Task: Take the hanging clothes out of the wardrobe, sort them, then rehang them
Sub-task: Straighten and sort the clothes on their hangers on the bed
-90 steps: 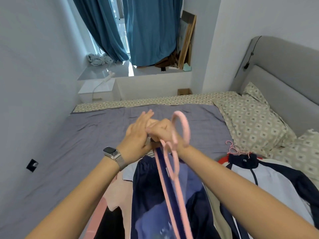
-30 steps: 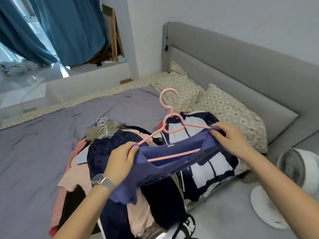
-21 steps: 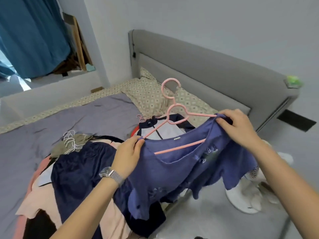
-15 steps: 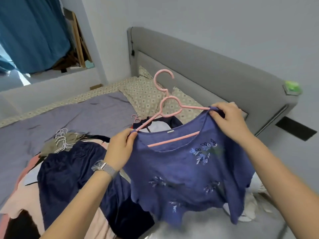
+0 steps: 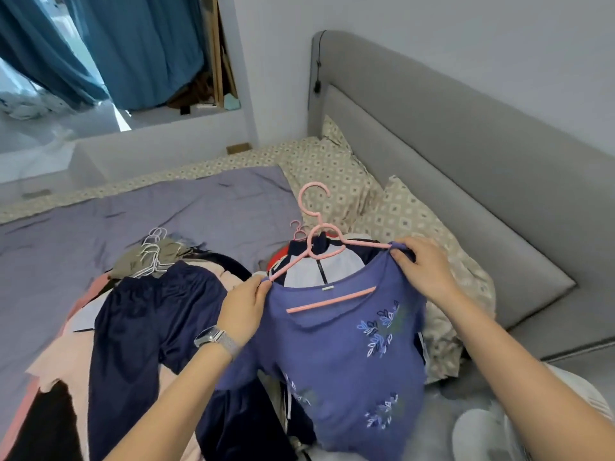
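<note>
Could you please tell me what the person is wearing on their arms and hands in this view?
Both forearms are bare, with no sleeves in view. The left hand has a watch with a silver mesh band at its wrist. The right hand wears nothing visible: no ring, glove or band.

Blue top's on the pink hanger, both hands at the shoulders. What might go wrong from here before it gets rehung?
The left hand and right hand only pinch the blue top at the ends of the pink hanger; its wide neckline could slip off once one hand lets go. No hand holds the hook, so the hanger may tilt. The hanging hem could also snag the clothes pile below.
</note>
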The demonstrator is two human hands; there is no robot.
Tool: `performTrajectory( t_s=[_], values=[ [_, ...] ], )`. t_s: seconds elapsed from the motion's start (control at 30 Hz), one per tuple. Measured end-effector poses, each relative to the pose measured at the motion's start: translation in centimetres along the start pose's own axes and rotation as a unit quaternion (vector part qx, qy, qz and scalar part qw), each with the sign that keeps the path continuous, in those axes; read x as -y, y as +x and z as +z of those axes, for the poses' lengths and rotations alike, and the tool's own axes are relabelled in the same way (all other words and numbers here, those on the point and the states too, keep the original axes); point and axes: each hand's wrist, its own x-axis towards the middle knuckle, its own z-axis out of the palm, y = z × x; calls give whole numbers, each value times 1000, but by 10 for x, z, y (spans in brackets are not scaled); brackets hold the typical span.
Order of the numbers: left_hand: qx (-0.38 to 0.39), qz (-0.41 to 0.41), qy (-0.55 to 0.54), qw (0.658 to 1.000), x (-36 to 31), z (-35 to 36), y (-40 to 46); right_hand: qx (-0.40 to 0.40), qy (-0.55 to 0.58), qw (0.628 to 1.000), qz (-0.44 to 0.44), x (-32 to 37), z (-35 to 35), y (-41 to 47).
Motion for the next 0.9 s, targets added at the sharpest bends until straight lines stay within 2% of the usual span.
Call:
performTrajectory(
  t_s=[0.1, 0.17, 0.23, 0.37, 0.5, 0.6, 0.73, 0.9],
  values=[
    [17, 22, 18, 999, 4, 20, 42, 27, 15, 999, 23, -16, 9, 31],
    [21, 33, 94, 995, 11, 34, 72, 55, 16, 998, 24, -27, 16, 56],
    [40, 5, 165, 985, 19, 44, 106, 73, 7, 997, 33, -35, 29, 85],
    [75, -50, 109, 990, 23, 55, 177, 95, -20, 995, 20, -58, 66, 167],
    [0, -111, 135, 985, 27, 82, 256, 101, -11, 995, 23, -80, 111, 260],
    [11, -156, 35, 987, 52, 123, 295, 190, -12, 981, 44, -121, 168, 304],
    [92, -234, 32, 967, 102, 174, 292, 280, -21, 956, 88, -175, 237, 322],
    [133, -312, 10, 941, 157, 198, 260, 321, -41, 940, 105, -212, 304, 340]
  ],
)
